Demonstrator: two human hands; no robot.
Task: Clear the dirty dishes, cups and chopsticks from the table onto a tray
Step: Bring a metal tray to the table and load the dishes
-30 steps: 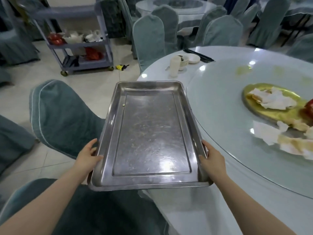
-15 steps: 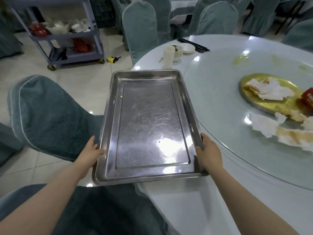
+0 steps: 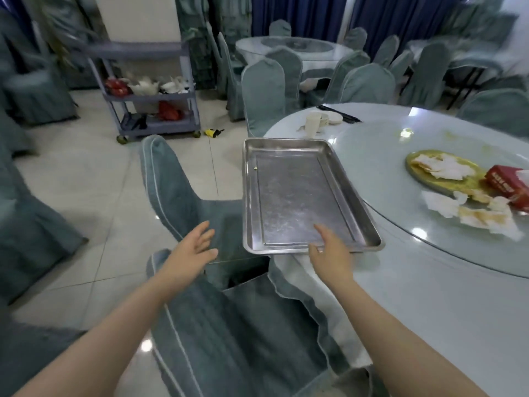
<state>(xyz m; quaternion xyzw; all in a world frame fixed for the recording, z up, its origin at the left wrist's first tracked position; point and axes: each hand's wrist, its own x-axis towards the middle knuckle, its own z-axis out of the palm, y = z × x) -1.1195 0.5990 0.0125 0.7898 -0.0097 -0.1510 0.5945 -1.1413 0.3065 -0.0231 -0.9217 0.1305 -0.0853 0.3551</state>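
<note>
Two hands have let go of the tray since half a second ago: the left hand (image 3: pixel 194 247) is now off to the side over a chair cover, fingers spread and relaxed, holding nothing, and the right hand (image 3: pixel 329 247) lies at the near rim with straight fingers reaching over it, gripping nothing. One tray (image 3: pixel 289 193) now rests on the near edge of the counter (image 3: pixel 429 296), its left side overhanging the edge above the chair (image 3: pixel 183 196); earlier both hands carried it by its long sides. Judgement: the tray is placed and bare apart from one small crumb, so loading can begin, though the overhang may tip once weight goes on that side. Count, near to far: several soiled napkins (image 3: pixel 483 216) on the glass turntable, one red box (image 3: pixel 512 184), one gold plate (image 3: pixel 446 173) holding crumpled paper. Beyond the tray, at the far rim of the counter: one cup (image 3: pixel 312 124), a small stack of dishes (image 3: pixel 332 118) whose number cannot be told, and dark chopsticks (image 3: pixel 340 113), at least one pair. None of these is on the tray yet. Farther off stands one cart (image 3: pixel 151 93) with items on its shelves.
</note>
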